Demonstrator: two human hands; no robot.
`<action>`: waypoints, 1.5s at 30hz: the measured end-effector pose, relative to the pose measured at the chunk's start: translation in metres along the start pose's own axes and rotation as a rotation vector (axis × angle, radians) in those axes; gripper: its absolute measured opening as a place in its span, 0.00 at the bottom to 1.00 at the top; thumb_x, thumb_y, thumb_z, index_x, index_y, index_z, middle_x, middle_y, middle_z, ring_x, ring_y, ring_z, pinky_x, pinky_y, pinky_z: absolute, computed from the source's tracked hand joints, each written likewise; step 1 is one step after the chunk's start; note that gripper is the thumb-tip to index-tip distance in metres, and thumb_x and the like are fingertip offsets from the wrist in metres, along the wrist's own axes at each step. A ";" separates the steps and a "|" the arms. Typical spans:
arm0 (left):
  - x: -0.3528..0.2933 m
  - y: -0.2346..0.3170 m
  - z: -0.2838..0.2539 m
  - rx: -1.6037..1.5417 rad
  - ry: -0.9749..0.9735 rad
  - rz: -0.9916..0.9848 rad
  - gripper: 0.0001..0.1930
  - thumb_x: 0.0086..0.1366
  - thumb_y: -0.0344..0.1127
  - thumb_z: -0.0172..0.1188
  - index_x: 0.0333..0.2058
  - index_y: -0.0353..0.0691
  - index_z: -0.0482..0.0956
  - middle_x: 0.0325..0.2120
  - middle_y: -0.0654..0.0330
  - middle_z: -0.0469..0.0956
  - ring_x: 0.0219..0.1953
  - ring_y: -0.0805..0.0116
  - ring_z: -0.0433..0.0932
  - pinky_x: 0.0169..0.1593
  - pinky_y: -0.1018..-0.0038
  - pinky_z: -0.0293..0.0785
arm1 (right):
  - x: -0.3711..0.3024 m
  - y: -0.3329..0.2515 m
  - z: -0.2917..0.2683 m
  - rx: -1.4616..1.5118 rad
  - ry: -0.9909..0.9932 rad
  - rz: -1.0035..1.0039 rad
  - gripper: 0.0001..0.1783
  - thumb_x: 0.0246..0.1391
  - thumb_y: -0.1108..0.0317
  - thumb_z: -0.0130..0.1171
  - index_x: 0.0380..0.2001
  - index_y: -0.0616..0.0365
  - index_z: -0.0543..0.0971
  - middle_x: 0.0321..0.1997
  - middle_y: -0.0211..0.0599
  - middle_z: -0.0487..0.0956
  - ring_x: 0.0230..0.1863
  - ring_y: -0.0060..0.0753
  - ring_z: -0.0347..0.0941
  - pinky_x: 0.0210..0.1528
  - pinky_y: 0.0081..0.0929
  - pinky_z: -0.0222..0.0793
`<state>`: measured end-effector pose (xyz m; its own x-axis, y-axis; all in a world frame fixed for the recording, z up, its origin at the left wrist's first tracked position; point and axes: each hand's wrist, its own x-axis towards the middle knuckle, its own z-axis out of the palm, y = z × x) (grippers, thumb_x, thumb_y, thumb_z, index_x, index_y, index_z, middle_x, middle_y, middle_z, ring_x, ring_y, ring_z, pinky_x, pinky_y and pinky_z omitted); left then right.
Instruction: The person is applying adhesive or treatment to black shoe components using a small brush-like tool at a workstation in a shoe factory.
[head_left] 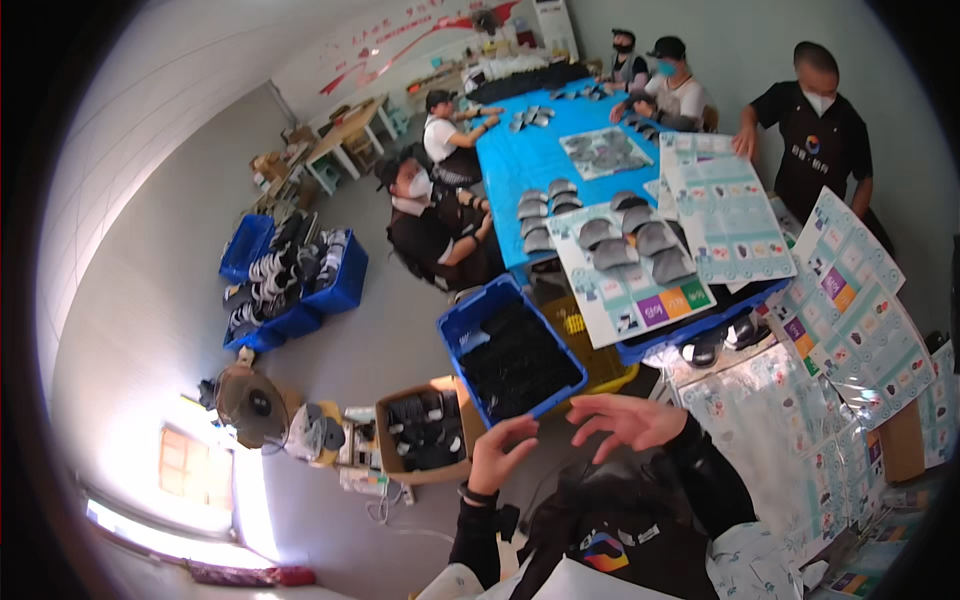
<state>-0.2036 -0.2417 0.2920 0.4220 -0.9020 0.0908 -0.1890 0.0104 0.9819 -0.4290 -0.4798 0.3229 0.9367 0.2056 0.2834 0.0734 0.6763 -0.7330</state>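
My left hand [500, 456] is raised near the lower middle, fingers loosely bent and apart, with nothing in it. Beside it my right hand [630, 422] also hovers bare, its fingers stretched toward the left. Just beyond both is a blue plastic crate [578, 386] full of black items too dark to make out. A yellow crate [612, 380] sits partly hidden behind it. Farther right, a printed sheet [585, 322] carries several grey curved pieces [655, 238], like cap visors. A second large printed sheet [735, 225] overlaps it.
A cardboard box [400, 472] of dark items stands left of the crate. Several people sit or stand around the blue-covered table [500, 165]. Blue bins [345, 285] of stacked pieces and a fan [255, 405] are at left. Printed sheets [780, 420] cover the right side.
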 end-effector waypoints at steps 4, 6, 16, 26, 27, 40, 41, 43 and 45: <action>0.000 -0.015 -0.008 0.050 0.022 -0.011 0.18 0.68 0.27 0.69 0.56 0.33 0.82 0.47 0.56 0.87 0.50 0.69 0.86 0.57 0.73 0.80 | 0.044 0.010 0.070 -0.796 0.520 -0.316 0.60 0.53 0.82 0.62 0.82 0.54 0.39 0.87 0.42 0.38 0.68 0.40 0.72 0.57 0.32 0.76; -0.002 -0.014 -0.013 0.160 0.005 0.019 0.15 0.68 0.28 0.69 0.53 0.34 0.84 0.45 0.56 0.88 0.47 0.69 0.86 0.53 0.73 0.81 | 0.063 0.009 0.099 -0.959 0.517 -0.391 0.59 0.51 0.84 0.59 0.82 0.57 0.40 0.87 0.45 0.39 0.56 0.37 0.80 0.48 0.29 0.76; -0.048 -0.056 -0.054 0.270 -0.082 -0.007 0.19 0.67 0.30 0.68 0.55 0.34 0.82 0.40 0.51 0.87 0.42 0.61 0.87 0.49 0.67 0.81 | 0.094 0.076 0.060 -1.375 0.659 0.034 0.39 0.61 0.71 0.61 0.74 0.59 0.62 0.76 0.52 0.66 0.48 0.38 0.82 0.45 0.33 0.78; -0.111 -0.076 -0.110 0.442 -0.135 -0.223 0.24 0.68 0.40 0.70 0.58 0.36 0.79 0.43 0.48 0.86 0.44 0.53 0.88 0.48 0.63 0.82 | 0.151 0.008 0.131 -0.631 0.384 -0.011 0.41 0.66 0.73 0.59 0.78 0.55 0.56 0.32 0.34 0.81 0.27 0.24 0.74 0.44 0.23 0.75; -0.105 -0.071 -0.112 0.482 -0.115 -0.167 0.23 0.68 0.40 0.69 0.58 0.36 0.79 0.43 0.48 0.86 0.44 0.54 0.87 0.48 0.64 0.82 | 0.159 -0.012 0.136 -0.764 0.034 -0.177 0.31 0.65 0.73 0.60 0.70 0.59 0.67 0.31 0.35 0.81 0.28 0.30 0.77 0.49 0.27 0.75; -0.088 -0.042 -0.097 0.408 -0.037 -0.172 0.23 0.69 0.37 0.67 0.60 0.36 0.79 0.43 0.51 0.87 0.46 0.58 0.87 0.50 0.66 0.81 | 0.137 -0.075 0.181 -0.344 -0.477 -1.061 0.13 0.65 0.66 0.60 0.47 0.63 0.77 0.35 0.44 0.85 0.37 0.38 0.82 0.54 0.40 0.75; -0.083 -0.040 -0.099 0.450 -0.058 -0.184 0.23 0.69 0.37 0.68 0.59 0.36 0.79 0.42 0.51 0.87 0.45 0.58 0.88 0.50 0.67 0.82 | 0.141 -0.077 0.173 -0.410 -0.107 -0.805 0.27 0.67 0.63 0.61 0.62 0.62 0.66 0.37 0.43 0.84 0.38 0.34 0.79 0.50 0.35 0.73; -0.073 -0.033 -0.100 0.538 -0.058 -0.166 0.22 0.69 0.37 0.68 0.58 0.35 0.80 0.42 0.51 0.87 0.44 0.58 0.88 0.49 0.67 0.82 | 0.169 -0.070 0.139 -0.579 0.382 -0.379 0.45 0.69 0.64 0.60 0.79 0.62 0.48 0.37 0.40 0.83 0.35 0.26 0.76 0.44 0.26 0.72; -0.066 -0.023 -0.099 0.495 -0.019 -0.142 0.21 0.69 0.36 0.68 0.58 0.35 0.80 0.42 0.51 0.87 0.44 0.58 0.88 0.48 0.67 0.82 | 0.187 -0.052 0.110 -0.761 0.514 -0.186 0.49 0.70 0.69 0.59 0.80 0.64 0.38 0.32 0.36 0.80 0.30 0.21 0.75 0.38 0.22 0.73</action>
<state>-0.1396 -0.1401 0.2802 0.4588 -0.8874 -0.0451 -0.5300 -0.3141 0.7877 -0.2956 -0.3985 0.4824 0.9104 -0.3201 0.2621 0.2715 -0.0158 -0.9623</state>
